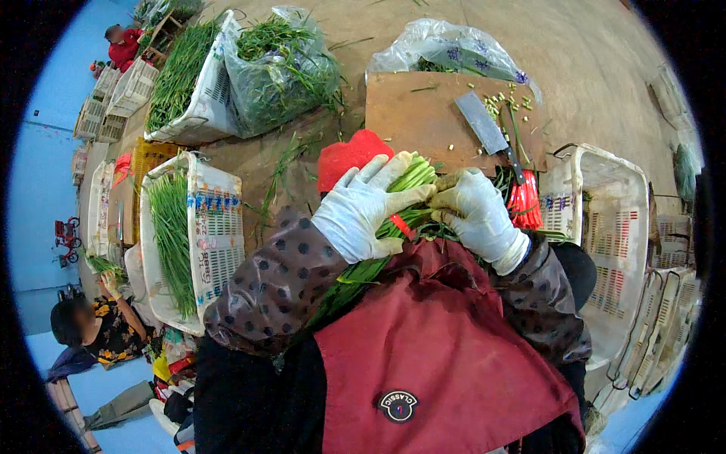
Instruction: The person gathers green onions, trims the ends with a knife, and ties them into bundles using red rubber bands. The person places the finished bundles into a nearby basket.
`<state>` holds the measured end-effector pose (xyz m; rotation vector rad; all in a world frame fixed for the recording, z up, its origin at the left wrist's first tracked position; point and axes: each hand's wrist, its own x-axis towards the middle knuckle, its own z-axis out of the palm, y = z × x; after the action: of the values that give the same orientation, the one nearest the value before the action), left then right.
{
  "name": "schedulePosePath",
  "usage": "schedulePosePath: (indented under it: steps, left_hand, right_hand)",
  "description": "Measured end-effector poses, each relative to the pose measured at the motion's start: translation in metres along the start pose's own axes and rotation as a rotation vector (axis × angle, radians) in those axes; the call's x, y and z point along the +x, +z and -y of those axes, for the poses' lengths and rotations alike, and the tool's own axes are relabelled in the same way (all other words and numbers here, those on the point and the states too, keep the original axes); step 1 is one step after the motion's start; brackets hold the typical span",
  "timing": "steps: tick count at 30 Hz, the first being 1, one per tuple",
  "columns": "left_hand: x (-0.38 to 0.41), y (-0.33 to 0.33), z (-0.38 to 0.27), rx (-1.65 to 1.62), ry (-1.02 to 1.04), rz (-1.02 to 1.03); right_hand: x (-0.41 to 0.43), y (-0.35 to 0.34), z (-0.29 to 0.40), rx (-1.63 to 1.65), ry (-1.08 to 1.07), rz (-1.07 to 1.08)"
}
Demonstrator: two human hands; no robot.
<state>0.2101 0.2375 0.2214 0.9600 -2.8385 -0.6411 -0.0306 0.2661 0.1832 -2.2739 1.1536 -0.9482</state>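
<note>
A bunch of long green stalks (413, 173), like scallions or garlic chives, lies across my lap with its pale cut ends pointing forward. A red tie strip (402, 226) crosses it. My left hand (368, 198), in a white glove, is laid over the bunch, its fingers spread and its thumb below them along the near side. On the bunch's right side is my right hand (479, 218), also gloved, with fingers curled and fingertips against the stalks; what is between them is hidden. A bundle of red strips (526, 201) hangs just right of that hand.
Ahead is a brown board (408, 113) with a cleaver (482, 122) and cut stalk ends (499, 105). Crates of greens (221, 198) stand left, beyond a filled plastic bag (283, 74); another crate (612, 238) is right. A red cloth item (351, 159) is near. Co-workers sit left.
</note>
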Motion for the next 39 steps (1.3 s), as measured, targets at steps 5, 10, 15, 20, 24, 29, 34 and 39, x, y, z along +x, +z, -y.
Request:
schedulePosePath:
  steps: [5, 10, 15, 20, 24, 29, 34, 39]
  left_hand:
    - [-0.001, 0.000, 0.004, -0.248, -0.032, -0.013]
    - [-0.007, 0.001, 0.009, -0.374, -0.139, 0.001]
    - [-0.004, 0.013, 0.011, -0.684, -0.158, -0.029]
    - [-0.006, 0.003, 0.012, -0.369, -0.103, -0.002]
    - [-0.006, 0.001, 0.011, -0.346, -0.111, 0.001]
    - [-0.001, -0.004, 0.007, -0.281, -0.062, 0.000]
    - [-0.010, -0.004, 0.003, -0.208, -0.166, 0.010]
    - [-0.024, -0.012, -0.004, -0.183, -0.263, 0.022]
  right_hand:
    - [0.001, -0.003, 0.006, -0.025, 0.028, 0.024]
    - [0.006, -0.005, 0.007, 0.020, 0.019, 0.055]
    - [0.004, 0.001, 0.000, -0.056, 0.103, 0.093]
    - [0.005, 0.009, 0.004, 0.036, 0.289, 0.011]
    - [0.014, 0.004, 0.005, 0.000, 0.260, 0.066]
    - [0.017, 0.001, 0.003, -0.060, 0.219, 0.140]
    - [0.018, -0.006, 0.003, 0.014, 0.187, 0.234]
    - [0.012, 0.000, -0.010, 0.663, 0.712, 0.062]
